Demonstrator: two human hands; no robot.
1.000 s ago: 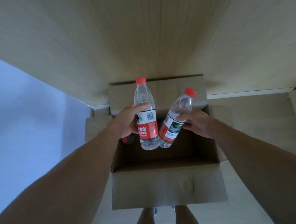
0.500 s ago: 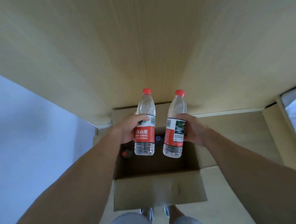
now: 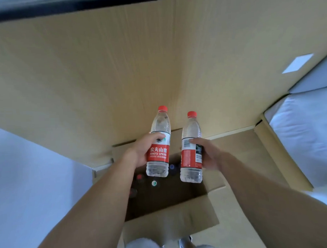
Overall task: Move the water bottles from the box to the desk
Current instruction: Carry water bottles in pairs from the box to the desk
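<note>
Bare forearms without sleeves; pale grey shorts (image 3: 143,247) and light shoes (image 3: 184,243) below.

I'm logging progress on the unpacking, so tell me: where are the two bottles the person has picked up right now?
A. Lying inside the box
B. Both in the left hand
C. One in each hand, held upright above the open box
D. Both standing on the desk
C: the left hand grips one bottle and the right hand grips the other bottle, both upright above the open box.
</note>
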